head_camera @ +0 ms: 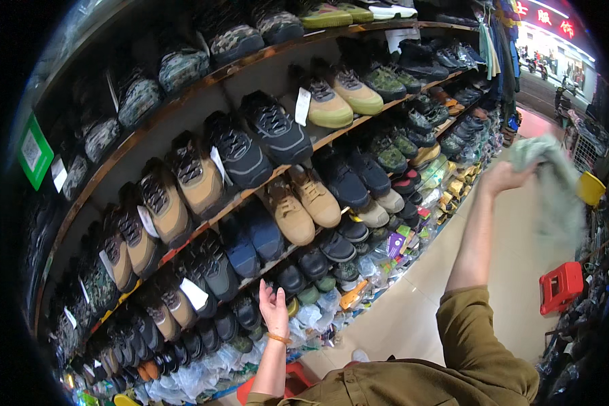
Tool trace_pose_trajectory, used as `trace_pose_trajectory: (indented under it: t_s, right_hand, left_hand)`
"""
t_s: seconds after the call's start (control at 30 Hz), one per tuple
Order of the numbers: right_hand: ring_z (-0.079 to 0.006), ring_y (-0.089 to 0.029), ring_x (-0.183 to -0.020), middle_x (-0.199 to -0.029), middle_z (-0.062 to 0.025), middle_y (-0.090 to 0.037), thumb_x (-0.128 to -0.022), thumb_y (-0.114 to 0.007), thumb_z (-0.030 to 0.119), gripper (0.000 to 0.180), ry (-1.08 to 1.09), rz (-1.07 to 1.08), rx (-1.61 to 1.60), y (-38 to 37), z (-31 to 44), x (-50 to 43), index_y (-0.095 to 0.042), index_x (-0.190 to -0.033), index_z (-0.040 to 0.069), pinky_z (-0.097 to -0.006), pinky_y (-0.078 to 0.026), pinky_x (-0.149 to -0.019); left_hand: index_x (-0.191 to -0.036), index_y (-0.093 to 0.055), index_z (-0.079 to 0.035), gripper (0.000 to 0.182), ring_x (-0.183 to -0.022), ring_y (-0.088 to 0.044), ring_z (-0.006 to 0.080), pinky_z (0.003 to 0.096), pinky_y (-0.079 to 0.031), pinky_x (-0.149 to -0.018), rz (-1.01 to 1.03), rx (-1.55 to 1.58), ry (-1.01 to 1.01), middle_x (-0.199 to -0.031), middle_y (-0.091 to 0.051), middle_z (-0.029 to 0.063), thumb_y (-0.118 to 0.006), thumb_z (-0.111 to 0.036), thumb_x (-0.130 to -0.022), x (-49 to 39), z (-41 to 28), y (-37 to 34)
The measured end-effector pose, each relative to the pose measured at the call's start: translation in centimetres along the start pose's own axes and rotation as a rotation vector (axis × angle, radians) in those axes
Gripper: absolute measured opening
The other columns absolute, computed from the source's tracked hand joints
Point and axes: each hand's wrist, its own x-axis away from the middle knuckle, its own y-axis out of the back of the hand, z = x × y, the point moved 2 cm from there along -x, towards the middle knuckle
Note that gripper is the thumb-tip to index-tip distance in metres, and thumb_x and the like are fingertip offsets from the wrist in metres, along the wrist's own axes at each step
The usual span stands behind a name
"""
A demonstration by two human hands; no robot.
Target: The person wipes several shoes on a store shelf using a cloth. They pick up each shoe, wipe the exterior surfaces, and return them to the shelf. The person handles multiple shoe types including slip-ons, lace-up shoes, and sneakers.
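Observation:
Out to the right, my right hand (510,176) grips a pale green cloth (558,188) that hangs down and is blurred. My left hand (274,308) is raised before the lower shelves with its fingers apart and nothing in them. Nearest to it are black shoes (290,280) on a low shelf. Above these stand a pair of tan lace-up shoes (300,205) and a pair of navy shoes (254,236). Higher up sit black sneakers with grey stitching (276,127) and tan shoes with dark laces (195,167).
Tiered shelves (330,136) full of shoes curve along my left. Plastic-wrapped goods (203,370) lie along their foot. A red plastic stool (561,288) stands at the right on the tiled floor (416,289); another red stool (297,380) is beside my left forearm. The shop opens onto a street (538,96).

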Motion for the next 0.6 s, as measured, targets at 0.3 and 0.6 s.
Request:
trace_pose_trajectory:
  t_s: [0.3, 0.6]
  right_hand:
    - [-0.0242, -0.059, -0.108, -0.118, -0.0093, -0.062, -0.093, -0.046, 0.014, 0.030, -1.471, 1.786, -0.015, 3.8, -0.5, 25.5, -0.065, -0.116, 0.012, -0.0373, -0.053, -0.085]
    - [-0.0183, -0.059, -0.099, -0.109, -0.0097, -0.061, -0.092, -0.043, 0.003, 0.027, -0.473, 0.289, -0.348, -3.2, 0.5, 4.3, -0.056, -0.115, 0.000, -0.0296, -0.048, -0.083]
  left_hand:
    - [-0.134, -0.050, -0.017, 0.059, -0.136, -0.020, 0.0451, 0.0550, -0.017, -0.110, -0.094, -0.704, -1.160, -0.147, -0.025, 0.0242, -0.069, -0.021, -0.078, -6.2, -18.9, -8.6]
    - [-0.125, -0.058, -0.032, 0.051, -0.133, -0.034, 0.0396, 0.0609, -0.016, -0.109, -0.137, -1.000, -1.454, -0.139, -0.046, 0.0116, -0.058, -0.012, -0.079, -13.5, -23.3, -14.4]
